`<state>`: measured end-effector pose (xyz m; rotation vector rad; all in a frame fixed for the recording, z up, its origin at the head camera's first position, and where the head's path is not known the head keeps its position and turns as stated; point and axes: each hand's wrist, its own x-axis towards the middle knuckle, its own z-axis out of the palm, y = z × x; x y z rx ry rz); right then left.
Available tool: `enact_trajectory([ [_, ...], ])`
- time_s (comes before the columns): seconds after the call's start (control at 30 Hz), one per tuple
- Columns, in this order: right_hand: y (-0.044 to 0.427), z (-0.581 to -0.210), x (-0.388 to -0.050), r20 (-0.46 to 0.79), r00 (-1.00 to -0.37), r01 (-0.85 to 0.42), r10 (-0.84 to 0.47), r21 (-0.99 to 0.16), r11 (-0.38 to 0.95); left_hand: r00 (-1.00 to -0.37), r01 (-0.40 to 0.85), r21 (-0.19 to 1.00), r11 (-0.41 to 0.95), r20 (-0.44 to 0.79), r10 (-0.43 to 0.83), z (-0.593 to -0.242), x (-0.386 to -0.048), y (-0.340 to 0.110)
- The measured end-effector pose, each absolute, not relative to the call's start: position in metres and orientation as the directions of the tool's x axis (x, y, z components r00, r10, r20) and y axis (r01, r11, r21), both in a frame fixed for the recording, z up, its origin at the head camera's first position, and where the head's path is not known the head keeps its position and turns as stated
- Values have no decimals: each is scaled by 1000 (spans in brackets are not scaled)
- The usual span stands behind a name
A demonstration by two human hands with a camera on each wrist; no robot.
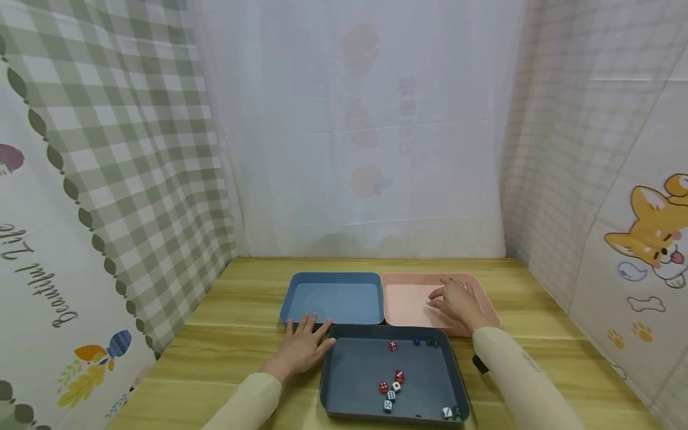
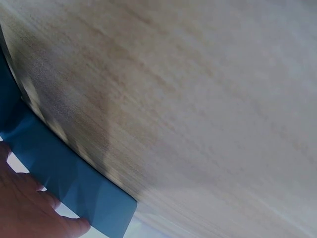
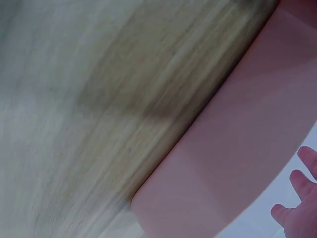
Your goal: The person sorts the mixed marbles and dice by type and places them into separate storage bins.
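Over the pink tray (image 1: 408,316), my right hand (image 1: 459,304) pinches a small white die (image 1: 428,300) between thumb and forefinger, with the other fingers extended. My left hand (image 1: 301,349) has its fingers spread, touching the near edge of the blue tray (image 1: 333,298) and the left corner of the dark grey tray (image 1: 352,370). The left wrist view shows the left hand (image 2: 29,210) at a blue tray wall (image 2: 74,181). In the right wrist view are fingers of the right hand (image 3: 299,210) beyond the pink wall (image 3: 218,158); the die is hidden there.
The grey tray holds red dice (image 1: 392,346), several white dice (image 1: 387,406), a blue die (image 1: 416,341) and dark green dice (image 1: 457,412). All three trays stand close together on the wooden table (image 1: 242,310). Cloth (image 1: 376,227) hangs behind and at both sides.
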<state>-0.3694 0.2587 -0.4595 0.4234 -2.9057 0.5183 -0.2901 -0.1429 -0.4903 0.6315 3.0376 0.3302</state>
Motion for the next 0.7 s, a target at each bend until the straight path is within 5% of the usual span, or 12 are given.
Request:
enact_trajectory([
  [0.7,246,-470,-374,191,-941,-315,-278,-205,926,-918,389,251,886,25,396,-489,-289,-143],
])
